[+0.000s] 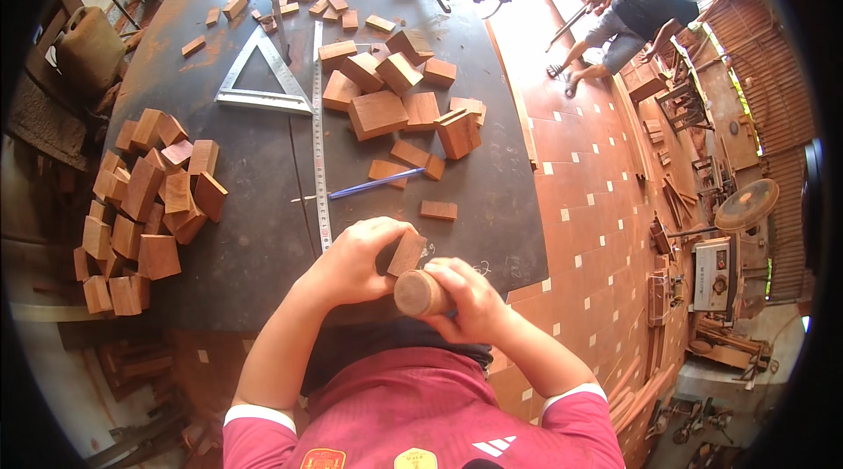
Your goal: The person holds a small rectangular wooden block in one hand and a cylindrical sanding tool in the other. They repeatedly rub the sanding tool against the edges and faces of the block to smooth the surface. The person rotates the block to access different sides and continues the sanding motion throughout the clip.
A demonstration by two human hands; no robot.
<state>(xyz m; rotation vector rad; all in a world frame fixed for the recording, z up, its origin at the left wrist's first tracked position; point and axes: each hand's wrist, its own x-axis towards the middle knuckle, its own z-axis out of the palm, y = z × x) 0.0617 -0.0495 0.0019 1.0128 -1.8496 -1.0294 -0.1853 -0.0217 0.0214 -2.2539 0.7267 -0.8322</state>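
Note:
Close to the table's near edge, my left hand (358,260) grips a small reddish-brown wooden block (407,254) between thumb and fingers. Right beside it, my right hand (470,300) is closed around a thick round wooden handle (419,293), its flat end facing up; whatever the handle belongs to is hidden below. Beyond my hands a blue pen (373,183) lies across a steel tape or rule (319,144). A single block (438,210) rests just ahead of my right hand.
On the dark table (255,205), a heap of wooden blocks (140,205) lies left and another pile (379,113) lies ahead. A metal triangle square (263,96) sits between them. A person (645,12) stands on the tiled floor at far right. Tools and scrap wood line the walls.

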